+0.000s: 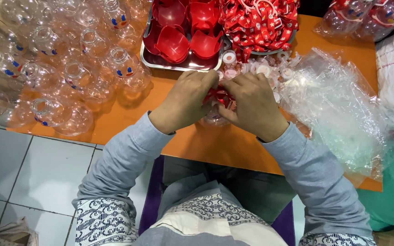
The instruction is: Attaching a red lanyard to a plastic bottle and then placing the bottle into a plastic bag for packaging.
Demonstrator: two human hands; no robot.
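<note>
Over orange table, both hands gripping red strap, clear bottle beneath, orientation hidden

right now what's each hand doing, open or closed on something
Left hand: closed on the red piece atop a clear bottle.
Right hand: closed on the same red piece and bottle.

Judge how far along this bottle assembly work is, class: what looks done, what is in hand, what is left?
Done: dressed bottles with red straps lie bagged at the far right. In hand: the left hand and right hand together work a red piece onto a clear bottle. Left: many bare clear bottles on the orange table, red caps in the metal tray, a heap of red straps.
</note>
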